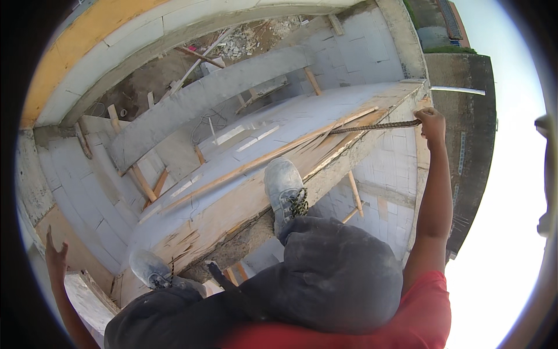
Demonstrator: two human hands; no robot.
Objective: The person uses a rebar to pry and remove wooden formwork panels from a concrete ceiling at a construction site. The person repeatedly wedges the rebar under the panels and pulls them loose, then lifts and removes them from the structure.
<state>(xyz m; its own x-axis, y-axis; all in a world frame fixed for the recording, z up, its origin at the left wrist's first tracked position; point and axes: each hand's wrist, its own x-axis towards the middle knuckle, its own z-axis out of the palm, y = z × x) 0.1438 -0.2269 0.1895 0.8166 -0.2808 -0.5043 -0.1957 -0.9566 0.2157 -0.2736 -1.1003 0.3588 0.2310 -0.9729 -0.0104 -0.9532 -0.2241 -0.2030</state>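
Note:
My right hand, arm stretched out to the right, is closed around one end of a ribbed steel bar. The bar runs left from my fist, and its far end meets the splintered edge of the wooden boards along the top of the concrete beam. My left hand is raised at the far left with its fingers apart and nothing in it. It is nearest to a wooden panel against the wall. My two dusty shoes rest on the boarded beam, one ahead of the other.
Wooden props lean between the block walls below the beam on the left. More sticks stand in the gap at right. A curved concrete beam crosses ahead. Rubble lies on the ground far below.

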